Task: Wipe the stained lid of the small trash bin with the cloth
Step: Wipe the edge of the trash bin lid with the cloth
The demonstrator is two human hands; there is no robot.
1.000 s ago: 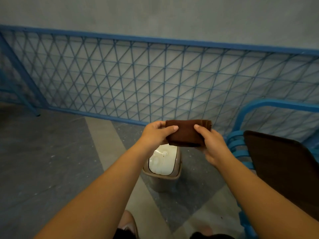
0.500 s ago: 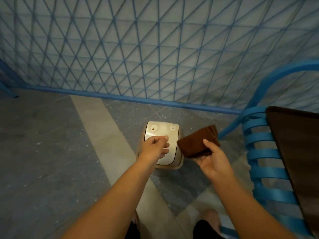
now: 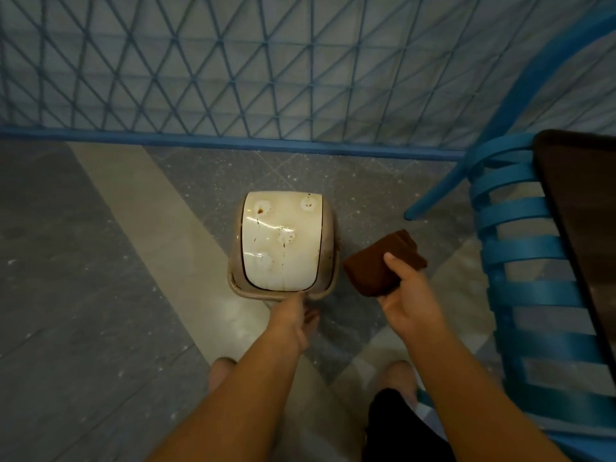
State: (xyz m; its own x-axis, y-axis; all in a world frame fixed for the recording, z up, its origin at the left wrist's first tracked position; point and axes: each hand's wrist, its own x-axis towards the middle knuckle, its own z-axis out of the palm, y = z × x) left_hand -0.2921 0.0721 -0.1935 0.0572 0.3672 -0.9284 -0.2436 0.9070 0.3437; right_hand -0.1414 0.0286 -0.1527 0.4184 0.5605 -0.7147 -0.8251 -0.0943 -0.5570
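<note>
While looking straight down from head height: standing on a grey and beige tiled floor (image 3: 100, 295), close to a small trash bin (image 3: 330, 228) in tan plastic. Sitting upright on the floor, central in view, topped by a cream-white lid (image 3: 281, 241) — glossy, rounded at the near end, marked with brown spots, drips and pale rings. Reaching down with the left hand (image 3: 293, 318) to the bin's near rim, fingers touching or just under the edge; impossible to tell whether curled round it or merely resting there. Holding with the right hand (image 3: 408, 295) a folded brown cloth (image 3: 376, 268) — thumb pressing on top, fingers tucked beneath, pinching it. Hovering just beside the bin's right side, cloth apart from the lid and not touching it. Running across the far side, a blue metal lattice fence (image 3: 233, 78) with a blue bottom rail. Standing at the right, a blue slatted chair (image 3: 520, 255) carrying a dark brown cushion (image 3: 580, 228). Showing at the bottom edge, bare feet and dark shorts.
</note>
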